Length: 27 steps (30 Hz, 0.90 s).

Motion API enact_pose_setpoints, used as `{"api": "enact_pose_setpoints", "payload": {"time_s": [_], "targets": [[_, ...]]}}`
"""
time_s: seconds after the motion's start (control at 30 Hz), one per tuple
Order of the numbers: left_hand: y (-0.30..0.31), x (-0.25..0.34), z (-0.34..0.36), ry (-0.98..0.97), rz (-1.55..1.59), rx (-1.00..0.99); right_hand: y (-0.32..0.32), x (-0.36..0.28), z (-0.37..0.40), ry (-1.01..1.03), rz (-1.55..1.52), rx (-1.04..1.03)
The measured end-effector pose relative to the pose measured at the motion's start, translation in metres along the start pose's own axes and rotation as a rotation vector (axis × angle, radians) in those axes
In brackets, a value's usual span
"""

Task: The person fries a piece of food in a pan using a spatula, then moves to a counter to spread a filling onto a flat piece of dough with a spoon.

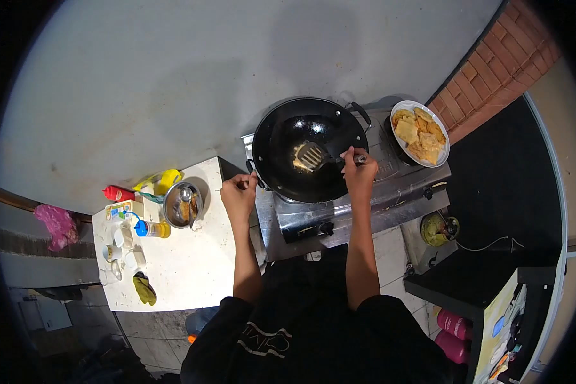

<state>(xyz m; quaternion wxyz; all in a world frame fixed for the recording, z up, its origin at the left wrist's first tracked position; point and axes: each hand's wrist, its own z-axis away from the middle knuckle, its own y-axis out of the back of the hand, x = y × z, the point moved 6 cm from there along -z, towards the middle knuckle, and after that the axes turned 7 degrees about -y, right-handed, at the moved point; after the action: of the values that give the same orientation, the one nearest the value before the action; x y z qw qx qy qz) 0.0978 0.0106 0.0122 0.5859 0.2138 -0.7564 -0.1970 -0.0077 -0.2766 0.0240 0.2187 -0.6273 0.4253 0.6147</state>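
A black wok (281,125) sits on the steel gas stove (384,208). My left hand (239,193) is closed at the wok's left handle (252,168), its fingers partly hiding it. In my right hand (360,169) is the handle of a slotted spatula (312,155). The spatula's head rests low inside the wok, over a pale yellowish piece of food (298,161) that it partly covers. Right of the wok, a white plate (446,151) holds several golden fried pieces (421,136).
On the white table (192,269) at left stand a metal bowl (166,211) with spoons, a blue-capped bottle (155,229), a red bottle (118,194), small white containers (134,260) and a green cloth (144,289). A grey wall (173,83) rises behind the stove.
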Motion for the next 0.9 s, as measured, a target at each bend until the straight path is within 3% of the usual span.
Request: {"api": "enact_pose_setpoints", "payload": {"time_s": [0.9], "targets": [[-0.0009, -0.0029, 0.0003, -0.010, 0.017, -0.005, 0.0005, 0.0008, 0.0056, -0.026, -0.044, 0.020]]}}
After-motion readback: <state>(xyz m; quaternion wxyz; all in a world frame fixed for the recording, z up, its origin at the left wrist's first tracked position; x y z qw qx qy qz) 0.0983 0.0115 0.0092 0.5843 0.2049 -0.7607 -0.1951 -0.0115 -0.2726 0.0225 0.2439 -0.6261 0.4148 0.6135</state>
